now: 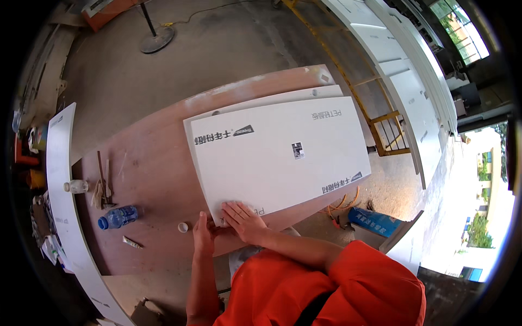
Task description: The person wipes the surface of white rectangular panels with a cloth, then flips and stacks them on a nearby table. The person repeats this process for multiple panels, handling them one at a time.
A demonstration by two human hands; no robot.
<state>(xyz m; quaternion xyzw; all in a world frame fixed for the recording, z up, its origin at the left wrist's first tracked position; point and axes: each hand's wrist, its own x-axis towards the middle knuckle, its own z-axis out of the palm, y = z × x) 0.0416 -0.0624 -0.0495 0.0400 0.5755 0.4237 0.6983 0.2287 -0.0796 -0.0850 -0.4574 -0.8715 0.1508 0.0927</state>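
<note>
A white rectangular panel (272,157) with grey print and a small black-and-white label lies on another white panel (261,101), whose far and left edges stick out from under it. My right hand (243,221) rests flat on the top panel near its near-left corner, fingers stretched out. At that same corner, my left hand (204,233) is beside the panel's edge with its thumb up and apart. Its other fingers reach toward the edge and are partly hidden. Both panels rest on a reddish-brown tabletop (147,179).
On the tabletop's left are a blue bottle (118,217), a clear jar (76,187), a small tube (132,242), a round lid (183,227) and a hammer-like tool (103,187). A long white board (68,212) borders the left. A yellow metal frame (383,122) stands right.
</note>
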